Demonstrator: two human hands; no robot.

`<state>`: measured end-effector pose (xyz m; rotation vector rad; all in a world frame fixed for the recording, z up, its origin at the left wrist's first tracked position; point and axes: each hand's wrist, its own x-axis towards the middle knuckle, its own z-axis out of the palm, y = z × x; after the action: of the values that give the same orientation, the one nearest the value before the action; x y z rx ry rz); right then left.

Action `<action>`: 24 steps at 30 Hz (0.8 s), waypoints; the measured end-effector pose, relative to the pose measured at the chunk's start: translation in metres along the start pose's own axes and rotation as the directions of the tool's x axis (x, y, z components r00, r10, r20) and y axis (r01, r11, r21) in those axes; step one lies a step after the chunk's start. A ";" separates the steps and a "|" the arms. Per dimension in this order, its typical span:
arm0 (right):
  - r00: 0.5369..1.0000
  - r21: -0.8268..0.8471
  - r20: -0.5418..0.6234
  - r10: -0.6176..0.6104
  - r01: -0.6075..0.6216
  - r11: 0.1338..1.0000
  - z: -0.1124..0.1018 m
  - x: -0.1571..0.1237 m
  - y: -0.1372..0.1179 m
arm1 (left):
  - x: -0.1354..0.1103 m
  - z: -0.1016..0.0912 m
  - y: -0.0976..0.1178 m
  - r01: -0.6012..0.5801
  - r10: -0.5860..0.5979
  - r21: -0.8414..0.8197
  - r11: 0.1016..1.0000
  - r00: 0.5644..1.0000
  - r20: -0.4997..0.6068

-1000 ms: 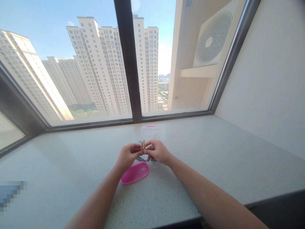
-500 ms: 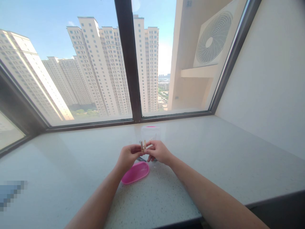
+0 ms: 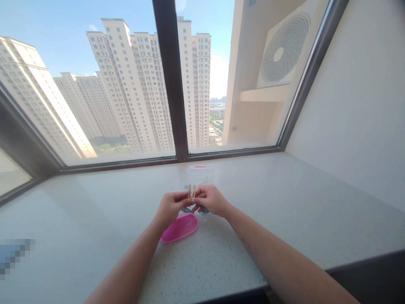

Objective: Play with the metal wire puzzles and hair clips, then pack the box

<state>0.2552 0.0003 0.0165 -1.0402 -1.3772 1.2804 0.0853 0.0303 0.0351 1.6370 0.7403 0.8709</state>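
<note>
Indoors, pink tray (image 3: 181,228) on speckled counter (image 3: 262,194) — dark-framed window (image 3: 171,76) beyond.

Room lies rightward; a pink dish (image 3: 181,228) crowds the left hand (image 3: 170,207).

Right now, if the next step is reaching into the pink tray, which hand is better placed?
Probably the left hand: in the picture it appears nearer the pink tray, while the right hand sits farther right. Both hands are occupied, pinching small gold-coloured pieces.
</note>
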 end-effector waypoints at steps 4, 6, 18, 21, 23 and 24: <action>1.000 0.023 -0.014 -0.003 0.004 1.000 0.000 0.000 0.000 | 0.001 -0.001 -0.003 -0.004 0.004 -0.018 1.000 1.000 -0.005; 1.000 0.025 -0.013 0.001 0.000 1.000 0.000 0.001 0.000 | 0.001 -0.001 -0.005 0.005 -0.006 -0.027 1.000 1.000 -0.020; 0.998 0.060 -0.068 0.012 -0.008 0.998 0.003 0.001 0.001 | 0.000 0.006 -0.007 0.022 -0.033 -0.092 0.995 0.993 -0.116; 0.997 0.047 -0.075 -0.005 0.008 0.999 0.004 0.000 0.000 | 0.000 0.006 -0.009 0.004 -0.015 -0.080 0.997 0.991 -0.135; 0.996 0.039 -0.085 -0.019 0.022 0.999 0.006 0.000 -0.001 | 0.000 0.007 -0.010 -0.012 0.004 -0.059 0.998 0.989 -0.145; 0.996 0.039 -0.090 -0.027 0.030 0.999 0.007 0.000 -0.001 | 0.000 0.007 -0.010 -0.019 0.011 -0.049 0.999 0.988 -0.153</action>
<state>0.2484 -0.0016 0.0177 -1.0347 -1.2897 1.2216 0.0905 0.0286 0.0244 1.5456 0.8066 1.0264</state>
